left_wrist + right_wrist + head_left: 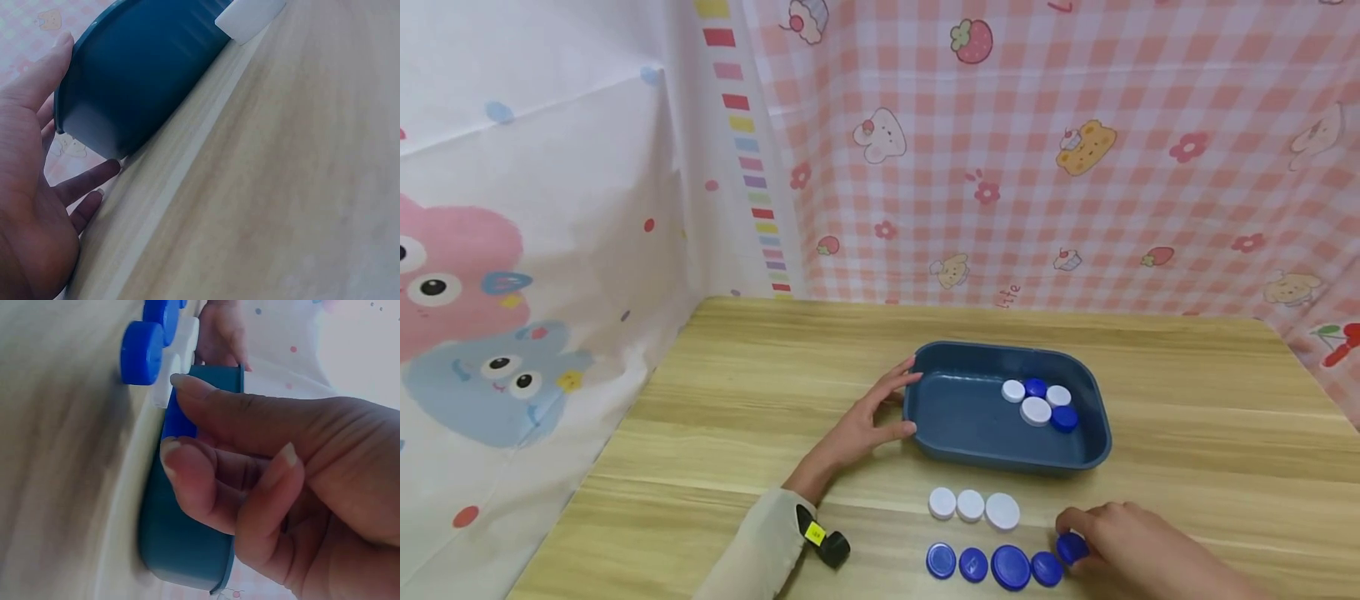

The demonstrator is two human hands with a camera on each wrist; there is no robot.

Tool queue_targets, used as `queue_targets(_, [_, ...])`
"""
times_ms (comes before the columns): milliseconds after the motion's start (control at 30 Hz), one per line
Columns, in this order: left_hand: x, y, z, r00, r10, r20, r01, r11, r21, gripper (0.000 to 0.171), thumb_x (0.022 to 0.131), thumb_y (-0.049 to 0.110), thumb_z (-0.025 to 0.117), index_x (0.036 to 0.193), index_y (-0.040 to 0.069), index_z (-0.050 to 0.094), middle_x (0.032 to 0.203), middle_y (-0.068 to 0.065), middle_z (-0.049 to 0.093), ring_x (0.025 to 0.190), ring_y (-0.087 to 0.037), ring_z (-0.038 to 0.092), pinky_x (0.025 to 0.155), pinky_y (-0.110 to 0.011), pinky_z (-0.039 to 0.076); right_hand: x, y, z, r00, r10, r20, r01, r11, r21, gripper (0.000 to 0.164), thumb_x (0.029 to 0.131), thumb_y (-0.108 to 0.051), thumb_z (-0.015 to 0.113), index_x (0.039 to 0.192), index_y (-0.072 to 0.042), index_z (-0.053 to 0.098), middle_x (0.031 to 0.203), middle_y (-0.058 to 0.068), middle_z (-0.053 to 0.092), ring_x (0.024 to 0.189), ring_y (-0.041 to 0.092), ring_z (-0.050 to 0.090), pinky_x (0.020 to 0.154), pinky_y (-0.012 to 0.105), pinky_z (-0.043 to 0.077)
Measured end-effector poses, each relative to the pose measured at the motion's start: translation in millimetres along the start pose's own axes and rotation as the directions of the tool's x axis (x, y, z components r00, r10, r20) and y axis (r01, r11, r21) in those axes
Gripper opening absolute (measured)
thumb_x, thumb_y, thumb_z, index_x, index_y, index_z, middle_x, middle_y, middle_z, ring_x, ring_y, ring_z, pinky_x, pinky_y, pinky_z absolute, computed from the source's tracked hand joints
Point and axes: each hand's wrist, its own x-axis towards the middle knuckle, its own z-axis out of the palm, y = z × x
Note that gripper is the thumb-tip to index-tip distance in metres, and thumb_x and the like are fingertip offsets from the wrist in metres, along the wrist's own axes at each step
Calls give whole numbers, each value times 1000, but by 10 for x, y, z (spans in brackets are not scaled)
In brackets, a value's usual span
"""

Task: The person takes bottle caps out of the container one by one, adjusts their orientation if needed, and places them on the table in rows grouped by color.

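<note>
A blue bottle cap [1072, 548] is pinched between the thumb and fingers of my right hand [1131, 537], at the right end of a row of blue caps. That row includes a large blue cap [1011, 567] and several smaller ones. Behind it lie three white caps [970, 505] in a line. My left hand [865, 425] rests its fingers and thumb against the left end of a dark blue tray [955, 457]. Inside the tray, towards the right, sit white caps [1036, 411] and two blue caps [1064, 418].
A wooden table [737, 400] carries everything. Behind it hangs a pink checked cloth [1030, 208], and a white printed cloth [587, 233] hangs along the left side. A black strap device [832, 550] is worn on the left sleeve.
</note>
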Motion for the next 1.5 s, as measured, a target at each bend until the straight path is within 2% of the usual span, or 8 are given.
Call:
queue_targets(167, [-7, -1, 0, 1000, -4, -7, 4, 1000, 7, 60, 91, 9, 65, 145, 6, 38, 158, -12, 15, 118, -41, 46, 101, -59, 32, -14, 38, 49, 999, 26, 19, -27, 999, 45, 23, 82, -24, 76, 102, -19, 67, 81, -18, 63, 65, 0, 51, 63, 24, 51])
queue_targets(367, [-6, 7, -10, 1000, -6, 2, 6, 1000, -3, 60, 91, 7, 65, 145, 5, 37, 158, -12, 13, 119, -42, 45, 102, -60, 31, -29, 61, 125, 996, 66, 60, -72, 993, 97, 25, 84, -27, 74, 105, -15, 67, 76, -18, 58, 62, 3, 49, 58, 22, 46])
queue_targets(600, [5, 5, -6, 1000, 0, -1, 0, 1000, 2, 60, 91, 8, 65, 145, 5, 38, 158, -13, 14, 119, -41, 45, 101, -59, 32, -36, 94, 189, 998, 46, 54, -49, 997, 66, 23, 85, -24, 73, 103, -13, 66, 72, -17, 53, 60, 2, 47, 53, 22, 41])
queue_targets(833, [22, -338, -4, 1000, 9, -11, -9, 999, 35, 66, 91, 31, 66, 147, 10, 37, 158, 7, 15, 120, -24, 47, 103, -45, 36, -35, 104, 215, 998, 52, 48, -55, 997, 54, 24, 83, -24, 74, 103, -14, 66, 75, -17, 55, 60, 2, 47, 54, 22, 43])
queue_targets(900, [23, -341, -4, 1000, 5, -11, -5, 999, 33, 65, 91, 28, 67, 147, 10, 37, 158, 7, 15, 121, -25, 47, 103, -46, 36, -36, 101, 219, 998, 49, 46, -52, 997, 54, 24, 83, -24, 74, 103, -14, 66, 75, -17, 55, 61, 2, 47, 55, 22, 43])
queue_targets(1067, [15, -277, 6, 1000, 16, -14, -16, 1000, 21, 62, 92, 17, 66, 146, 11, 37, 159, 1, 15, 121, -31, 47, 102, -52, 35, -34, 95, 233, 997, 54, 48, -57, 996, 64, 24, 84, -24, 74, 104, -15, 65, 75, -17, 55, 61, 2, 47, 55, 22, 43])
queue_targets(1300, [2, -9, -5, 1000, 9, 3, -9, 1000, -5, 61, 91, 8, 65, 145, 5, 37, 158, -13, 14, 120, -43, 44, 101, -60, 32, -40, 95, 237, 994, 88, 67, -94, 991, 92, 25, 84, -26, 74, 106, -18, 64, 75, -17, 54, 61, 3, 47, 54, 23, 43])
queue_targets(1500, [4, 24, -12, 1000, 2, 10, -2, 1000, -1, 60, 91, 8, 65, 145, 3, 37, 158, -14, 14, 120, -43, 45, 101, -60, 32, -70, 79, 201, 992, 93, 90, -106, 983, 147, 29, 84, -31, 73, 109, -21, 61, 76, -17, 54, 62, 4, 49, 56, 23, 45])
